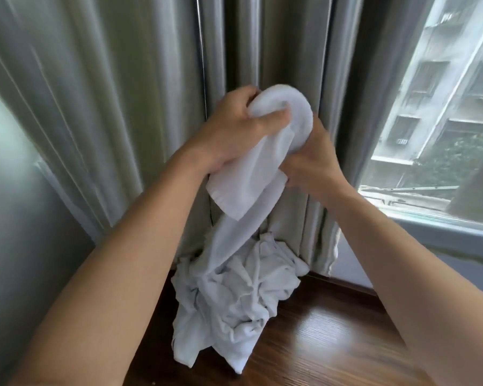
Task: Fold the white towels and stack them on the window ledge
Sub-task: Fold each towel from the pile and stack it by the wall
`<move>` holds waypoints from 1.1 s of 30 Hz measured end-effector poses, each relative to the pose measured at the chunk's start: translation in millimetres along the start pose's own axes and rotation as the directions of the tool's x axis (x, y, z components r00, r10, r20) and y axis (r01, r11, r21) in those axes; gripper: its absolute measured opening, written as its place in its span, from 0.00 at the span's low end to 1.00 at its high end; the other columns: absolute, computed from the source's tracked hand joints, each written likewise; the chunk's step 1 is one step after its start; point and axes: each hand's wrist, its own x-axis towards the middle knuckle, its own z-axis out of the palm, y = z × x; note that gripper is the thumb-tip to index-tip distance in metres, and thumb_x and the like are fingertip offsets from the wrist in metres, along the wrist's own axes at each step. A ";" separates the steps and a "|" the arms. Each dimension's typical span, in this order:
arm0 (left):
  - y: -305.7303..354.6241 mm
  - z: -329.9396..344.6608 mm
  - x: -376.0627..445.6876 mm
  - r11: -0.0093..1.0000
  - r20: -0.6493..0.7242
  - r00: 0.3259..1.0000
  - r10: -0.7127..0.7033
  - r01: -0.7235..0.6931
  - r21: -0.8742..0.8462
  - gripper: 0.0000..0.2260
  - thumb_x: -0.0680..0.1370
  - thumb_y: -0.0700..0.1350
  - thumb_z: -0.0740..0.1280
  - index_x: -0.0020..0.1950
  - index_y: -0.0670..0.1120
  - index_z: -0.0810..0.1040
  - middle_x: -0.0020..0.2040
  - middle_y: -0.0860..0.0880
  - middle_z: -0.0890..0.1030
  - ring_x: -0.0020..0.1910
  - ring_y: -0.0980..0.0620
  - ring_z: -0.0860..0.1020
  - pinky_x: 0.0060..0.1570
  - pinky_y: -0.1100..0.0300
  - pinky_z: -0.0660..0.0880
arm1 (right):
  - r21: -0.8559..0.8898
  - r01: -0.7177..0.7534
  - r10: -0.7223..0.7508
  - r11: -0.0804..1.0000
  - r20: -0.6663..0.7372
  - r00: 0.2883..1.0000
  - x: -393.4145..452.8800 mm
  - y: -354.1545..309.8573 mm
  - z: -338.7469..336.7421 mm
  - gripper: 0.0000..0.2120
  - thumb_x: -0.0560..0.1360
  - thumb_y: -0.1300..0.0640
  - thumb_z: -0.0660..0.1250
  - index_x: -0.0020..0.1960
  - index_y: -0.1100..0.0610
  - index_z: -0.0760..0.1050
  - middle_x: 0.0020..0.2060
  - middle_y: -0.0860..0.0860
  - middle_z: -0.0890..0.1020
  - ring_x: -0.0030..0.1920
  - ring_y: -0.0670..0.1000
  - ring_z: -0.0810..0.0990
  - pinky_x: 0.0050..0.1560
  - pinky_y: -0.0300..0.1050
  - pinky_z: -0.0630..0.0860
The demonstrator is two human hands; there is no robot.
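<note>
A white towel [251,174] hangs in the air in front of the curtain, bunched over at its top. My left hand [229,132] grips the towel's upper part from the left. My right hand [315,160] grips it from the right, a little lower. The towel's lower end trails down into a crumpled pile of white towels [234,299] lying on the dark wooden window ledge [332,338] below my hands.
Grey-green curtains [109,107] hang close behind the towel and reach down to the ledge. A window [435,112] with a pale frame is at the right, with buildings outside. A grey wall [9,218] stands at the left.
</note>
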 end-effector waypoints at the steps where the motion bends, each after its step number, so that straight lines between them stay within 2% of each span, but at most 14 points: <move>1: 12.4 -0.1 0.4 0.999 0.058 0.998 0.001 0.001 -0.034 0.15 0.72 0.58 0.78 0.51 0.52 0.81 0.43 0.58 0.86 0.42 0.59 0.85 0.40 0.62 0.81 | 0.008 0.006 -0.006 1.000 -0.049 0.999 4.6 -7.0 -12.9 0.22 0.63 0.41 0.81 0.55 0.37 0.79 0.46 0.36 0.86 0.47 0.38 0.85 0.45 0.51 0.86; 4: 38.2 8.9 -4.7 0.991 0.156 0.987 0.031 -0.010 -0.134 0.28 0.67 0.59 0.81 0.63 0.50 0.80 0.54 0.51 0.87 0.52 0.49 0.86 0.49 0.48 0.84 | -0.055 0.070 -0.077 0.996 -0.140 0.987 8.9 -24.4 -55.6 0.13 0.66 0.45 0.79 0.47 0.49 0.84 0.40 0.44 0.87 0.45 0.46 0.87 0.46 0.56 0.85; 7: 46.0 28.9 -11.5 0.992 0.260 0.966 -0.007 0.040 -0.121 0.32 0.65 0.57 0.83 0.66 0.51 0.78 0.57 0.51 0.86 0.55 0.49 0.86 0.51 0.48 0.84 | -0.249 0.084 -0.142 0.965 -0.224 0.964 1.7 -33.3 -98.6 0.09 0.66 0.46 0.73 0.41 0.50 0.80 0.34 0.43 0.83 0.38 0.47 0.83 0.38 0.50 0.81; 10: 47.6 48.2 -15.7 0.992 0.434 0.897 -0.083 0.115 -0.047 0.16 0.71 0.54 0.81 0.56 0.53 0.85 0.52 0.51 0.88 0.51 0.51 0.87 0.45 0.57 0.82 | -0.338 0.087 -0.156 0.937 -0.181 0.971 -11.7 -32.9 -139.6 0.09 0.66 0.51 0.71 0.40 0.56 0.78 0.34 0.50 0.81 0.39 0.57 0.81 0.38 0.55 0.79; 12: 56.0 59.1 -16.7 0.991 0.525 0.841 -0.132 0.108 0.077 0.11 0.71 0.55 0.80 0.51 0.55 0.87 0.49 0.52 0.88 0.47 0.53 0.87 0.40 0.62 0.81 | -0.332 0.071 -0.109 0.941 -0.096 0.989 -21.5 -28.4 -168.7 0.08 0.69 0.56 0.73 0.43 0.58 0.77 0.38 0.55 0.81 0.40 0.57 0.80 0.41 0.60 0.79; 15: 73.8 78.0 -14.6 0.982 0.556 0.816 -0.160 0.075 0.174 0.14 0.68 0.56 0.81 0.51 0.55 0.87 0.47 0.52 0.88 0.45 0.53 0.87 0.38 0.63 0.80 | -0.278 -0.032 0.042 0.960 0.029 0.999 -42.3 -21.9 -210.8 0.17 0.68 0.60 0.74 0.55 0.61 0.74 0.47 0.60 0.82 0.46 0.58 0.82 0.47 0.67 0.79; 18: 99.9 101.1 -10.4 0.990 0.536 0.838 -0.107 0.043 0.131 0.14 0.69 0.47 0.81 0.52 0.55 0.85 0.47 0.52 0.87 0.46 0.52 0.87 0.38 0.62 0.81 | -0.219 -0.108 0.128 0.970 0.078 0.989 -65.2 -16.3 -243.9 0.31 0.62 0.56 0.73 0.64 0.60 0.73 0.55 0.61 0.82 0.57 0.63 0.82 0.55 0.66 0.80; 22: 151.1 143.6 -14.2 0.971 0.531 0.842 0.092 -0.193 0.138 0.18 0.69 0.41 0.78 0.52 0.60 0.81 0.46 0.57 0.85 0.47 0.55 0.84 0.40 0.62 0.80 | -0.123 -0.179 0.195 0.976 0.138 0.971 -95.7 -15.9 -289.2 0.39 0.61 0.55 0.78 0.71 0.56 0.71 0.60 0.60 0.82 0.62 0.62 0.80 0.63 0.67 0.77; 24: 172.4 165.5 -14.9 0.887 0.476 0.863 0.171 -0.345 0.306 0.17 0.69 0.43 0.78 0.48 0.58 0.74 0.43 0.56 0.81 0.43 0.57 0.81 0.37 0.63 0.75 | -0.120 -0.219 0.236 0.968 0.152 0.960 -108.4 -18.2 -311.0 0.40 0.59 0.45 0.81 0.67 0.56 0.72 0.58 0.59 0.82 0.59 0.58 0.82 0.62 0.62 0.79; 26: 191.2 188.1 -17.2 0.691 0.441 0.864 0.244 -0.474 0.546 0.19 0.71 0.46 0.77 0.50 0.53 0.67 0.44 0.54 0.76 0.44 0.51 0.77 0.39 0.58 0.71 | -0.105 -0.219 0.233 0.970 0.158 0.959 -117.1 -24.1 -328.4 0.38 0.59 0.35 0.78 0.59 0.57 0.73 0.53 0.56 0.83 0.53 0.53 0.82 0.57 0.55 0.77; 28: 207.3 213.5 -23.4 0.483 0.491 0.801 0.342 -0.598 0.639 0.21 0.74 0.46 0.76 0.52 0.48 0.63 0.45 0.52 0.72 0.46 0.48 0.74 0.44 0.56 0.69 | -0.065 -0.174 0.181 0.983 0.145 0.973 -120.3 -33.3 -338.3 0.34 0.63 0.33 0.74 0.53 0.59 0.74 0.48 0.53 0.83 0.50 0.51 0.81 0.57 0.53 0.75; 30: 220.8 237.0 -32.9 0.347 0.565 0.730 0.385 -0.681 0.645 0.21 0.75 0.45 0.75 0.53 0.47 0.62 0.47 0.50 0.70 0.49 0.47 0.73 0.46 0.56 0.67 | -0.058 -0.134 0.140 0.989 0.123 0.983 -119.7 -42.9 -342.7 0.30 0.68 0.38 0.77 0.54 0.62 0.76 0.49 0.55 0.85 0.52 0.53 0.84 0.58 0.53 0.76; 31: 225.6 245.6 -36.1 0.303 0.587 0.708 0.392 -0.702 0.644 0.20 0.75 0.44 0.74 0.55 0.47 0.63 0.49 0.48 0.71 0.51 0.46 0.74 0.48 0.56 0.68 | -0.049 -0.107 0.112 0.993 0.137 0.984 -119.7 -47.7 -342.6 0.26 0.71 0.45 0.79 0.58 0.63 0.77 0.52 0.57 0.86 0.55 0.55 0.85 0.60 0.54 0.78; 33: 232.6 253.4 -39.8 0.304 0.616 0.690 0.381 -0.723 0.621 0.20 0.74 0.42 0.74 0.59 0.44 0.66 0.53 0.46 0.75 0.55 0.45 0.76 0.52 0.56 0.70 | -0.021 -0.058 0.061 0.998 0.172 0.983 -121.1 -53.8 -343.5 0.19 0.76 0.62 0.77 0.65 0.62 0.77 0.57 0.61 0.86 0.59 0.58 0.85 0.64 0.56 0.78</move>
